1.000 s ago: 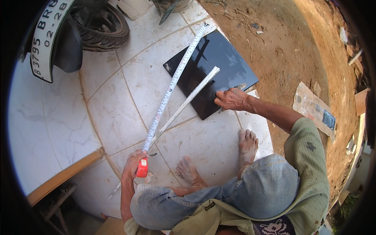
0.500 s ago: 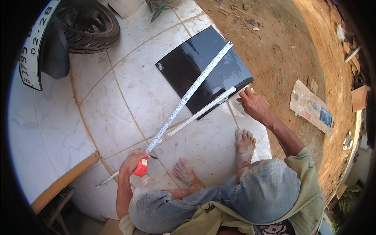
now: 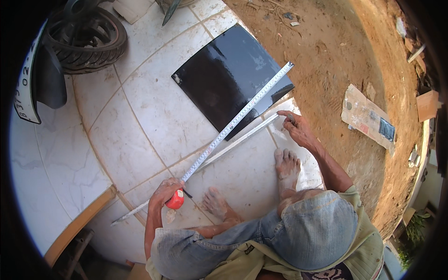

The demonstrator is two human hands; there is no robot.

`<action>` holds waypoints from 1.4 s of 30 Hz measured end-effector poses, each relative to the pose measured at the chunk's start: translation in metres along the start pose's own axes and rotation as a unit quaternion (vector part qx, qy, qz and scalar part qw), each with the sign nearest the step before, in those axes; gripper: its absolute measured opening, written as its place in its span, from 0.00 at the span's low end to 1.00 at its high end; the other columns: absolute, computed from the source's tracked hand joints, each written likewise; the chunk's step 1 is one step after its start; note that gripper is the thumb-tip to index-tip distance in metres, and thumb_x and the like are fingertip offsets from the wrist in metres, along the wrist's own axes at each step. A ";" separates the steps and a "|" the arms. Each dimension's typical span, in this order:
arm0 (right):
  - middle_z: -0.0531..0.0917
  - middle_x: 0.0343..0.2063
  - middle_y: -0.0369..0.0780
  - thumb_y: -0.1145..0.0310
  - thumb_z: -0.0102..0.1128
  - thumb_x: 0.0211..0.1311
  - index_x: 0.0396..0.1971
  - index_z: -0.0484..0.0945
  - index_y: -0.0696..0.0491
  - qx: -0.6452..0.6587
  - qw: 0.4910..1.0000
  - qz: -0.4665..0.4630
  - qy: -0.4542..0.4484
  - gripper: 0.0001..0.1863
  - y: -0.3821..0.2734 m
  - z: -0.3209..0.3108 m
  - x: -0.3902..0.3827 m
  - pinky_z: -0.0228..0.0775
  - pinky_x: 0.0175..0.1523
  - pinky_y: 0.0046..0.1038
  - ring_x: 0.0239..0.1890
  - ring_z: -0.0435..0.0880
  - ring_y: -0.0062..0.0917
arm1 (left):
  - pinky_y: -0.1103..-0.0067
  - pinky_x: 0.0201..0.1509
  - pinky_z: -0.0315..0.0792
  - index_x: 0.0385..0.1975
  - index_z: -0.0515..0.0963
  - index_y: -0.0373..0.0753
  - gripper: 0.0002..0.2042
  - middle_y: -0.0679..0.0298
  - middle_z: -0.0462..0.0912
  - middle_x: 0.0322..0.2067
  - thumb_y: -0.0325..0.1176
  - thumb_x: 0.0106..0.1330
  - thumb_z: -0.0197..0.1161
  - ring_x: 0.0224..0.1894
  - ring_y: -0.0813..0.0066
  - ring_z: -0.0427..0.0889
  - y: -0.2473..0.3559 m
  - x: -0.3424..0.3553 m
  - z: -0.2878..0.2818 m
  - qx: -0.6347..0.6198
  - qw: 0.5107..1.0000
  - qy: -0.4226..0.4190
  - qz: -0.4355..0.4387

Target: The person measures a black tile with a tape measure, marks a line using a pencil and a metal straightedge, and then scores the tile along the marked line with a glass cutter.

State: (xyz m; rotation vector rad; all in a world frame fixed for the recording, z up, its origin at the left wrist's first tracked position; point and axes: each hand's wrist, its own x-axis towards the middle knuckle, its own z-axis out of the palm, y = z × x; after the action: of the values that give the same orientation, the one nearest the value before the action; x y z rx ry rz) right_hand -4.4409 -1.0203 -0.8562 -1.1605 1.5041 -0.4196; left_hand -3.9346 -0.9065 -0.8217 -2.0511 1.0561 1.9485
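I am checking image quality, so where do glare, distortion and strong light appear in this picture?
In the head view, pale reflections lie on the black panel, the wooden edging at lower left looks bowed, sunlight brightens the soil at right, and the corners go black.

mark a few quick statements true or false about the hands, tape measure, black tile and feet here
1. The left hand holds a red tape measure. True.
2. The right hand grips the red tape measure. False: the right hand is at one end of a long pale bar.
3. Both feet are bare. True.
4. The glossy black tile is round. False: the glossy black tile is four-sided.
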 end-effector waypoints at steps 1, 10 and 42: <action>0.74 0.28 0.32 0.73 0.53 0.68 0.57 0.77 0.51 0.000 1.000 0.003 -0.001 0.18 0.002 -0.001 0.001 0.66 0.37 0.22 0.31 0.69 0.16 | 0.78 0.39 0.71 0.31 0.83 0.35 0.15 0.63 0.82 0.29 0.42 0.68 0.61 0.32 0.76 0.77 0.005 -0.002 0.003 0.000 1.000 0.023 0.013; 0.81 0.28 0.45 0.69 0.63 0.64 0.59 0.75 0.55 -0.053 0.991 -0.104 0.064 0.23 0.012 0.014 0.001 0.73 0.38 0.34 0.29 0.81 0.30 | 0.79 0.38 0.70 0.34 0.83 0.34 0.16 0.68 0.78 0.26 0.43 0.69 0.60 0.31 0.79 0.75 0.017 -0.027 -0.006 -0.058 0.997 0.059 -0.004; 0.72 0.22 0.29 0.54 0.70 0.62 0.39 0.83 0.56 0.085 0.984 -0.062 -0.141 0.19 -0.150 0.082 -0.013 0.57 0.30 0.20 0.26 0.64 0.13 | 0.78 0.38 0.74 0.54 0.70 0.30 0.32 0.58 0.80 0.30 0.54 0.63 0.63 0.33 0.74 0.79 0.094 -0.005 0.083 -0.314 0.919 -0.184 0.153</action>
State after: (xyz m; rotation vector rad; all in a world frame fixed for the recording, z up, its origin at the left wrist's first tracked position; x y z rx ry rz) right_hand -4.3049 -1.0506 -0.7568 -1.1291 1.1333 -0.4376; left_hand -4.0549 -0.9310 -0.7962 -1.6882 0.7581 3.0021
